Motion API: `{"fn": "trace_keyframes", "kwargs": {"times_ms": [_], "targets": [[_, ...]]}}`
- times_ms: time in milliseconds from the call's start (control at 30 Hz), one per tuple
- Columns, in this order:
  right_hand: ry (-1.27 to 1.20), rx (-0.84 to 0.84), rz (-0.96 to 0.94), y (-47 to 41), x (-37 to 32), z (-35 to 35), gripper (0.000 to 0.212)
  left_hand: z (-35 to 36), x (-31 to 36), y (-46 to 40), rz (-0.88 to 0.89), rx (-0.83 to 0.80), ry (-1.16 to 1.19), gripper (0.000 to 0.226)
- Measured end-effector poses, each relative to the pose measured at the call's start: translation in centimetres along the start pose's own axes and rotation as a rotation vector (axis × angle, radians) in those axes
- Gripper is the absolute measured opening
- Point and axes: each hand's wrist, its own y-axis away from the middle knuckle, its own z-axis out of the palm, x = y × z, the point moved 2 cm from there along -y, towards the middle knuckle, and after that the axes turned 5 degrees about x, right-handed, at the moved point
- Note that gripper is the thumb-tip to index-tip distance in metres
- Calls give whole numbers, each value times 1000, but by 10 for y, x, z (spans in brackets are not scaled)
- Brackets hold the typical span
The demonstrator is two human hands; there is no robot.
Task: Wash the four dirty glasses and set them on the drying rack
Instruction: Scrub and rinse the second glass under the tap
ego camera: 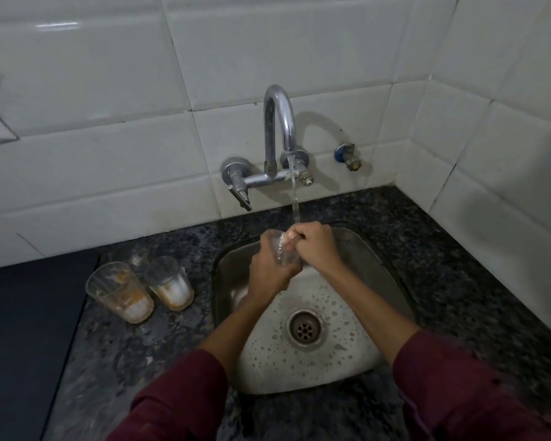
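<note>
Both hands (pixel 291 253) gripping glass (pixel 282 249)

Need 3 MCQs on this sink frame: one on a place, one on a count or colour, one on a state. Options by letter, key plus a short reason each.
1. Where do the dirty glasses stand?
A. on the counter left of the sink
B. inside the sink
C. on the counter right of the sink

2. What colour are the person's sleeves?
A. white
B. maroon
C. green

3. What state is the tap in?
A. off and dry
B. dripping only
C. running

Key:
1 A: two stained glasses sit on the dark stone counter left of the sink; a third behind them is unclear.
2 B: both forearms end in dark red cloth.
3 C: a steady stream falls onto the glass, which the left hand grips while the right hand works at its rim.
</note>
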Motion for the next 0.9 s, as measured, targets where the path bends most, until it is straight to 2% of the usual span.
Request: {"fn": "trace_keyframes", "kwargs": {"times_ms": [33, 100, 167, 233, 300, 367, 467, 533, 600, 667, 733, 833, 900], "targets": [[5, -7, 16, -1, 2, 1, 21, 0, -1, -1, 31, -1, -44, 61], [-112, -52, 79, -1, 7, -2, 20, -4, -4, -4, 14, -114, -22, 71], [-323, -130, 103, 1, 12, -9, 24, -11, -8, -9, -95, -291, 212, 84], [-472, -219, 59, 5, 14, -12, 24, -15, -9, -12, -249, -418, 539, 85], [-525, -252, 51, 7, 14, -10, 25, -12, -10, -11, -302, -445, 645, 82], [-461, -227, 29, 6, 14, -6, 28, -8, -10, -10, -257, -338, 552, 77], [-195, -171, -30, 0, 13, -2, 22, -6, -6, -10, -131, -187, 268, 72], [-92, -151, -6, -2, 16, 0, 22, -4, -3, -11, -102, -145, 141, 68], [-135, -140, 109, -1, 23, 3, 25, 1, -3, -16, -139, -175, 12, 62], [-317, -125, 304, 3, 31, 11, 21, 4, -4, -22, -271, -278, -23, 61], [-442, -144, 463, 8, 37, 16, 21, 6, -8, -22, -461, -411, 38, 52], [-500, -173, 598, 14, 43, 18, 12, 9, -18, -13, -764, -591, 174, 24], [-548, -177, 678, 17, 49, 18, 14, 14, -29, -10, -877, -651, 282, 23]]}}
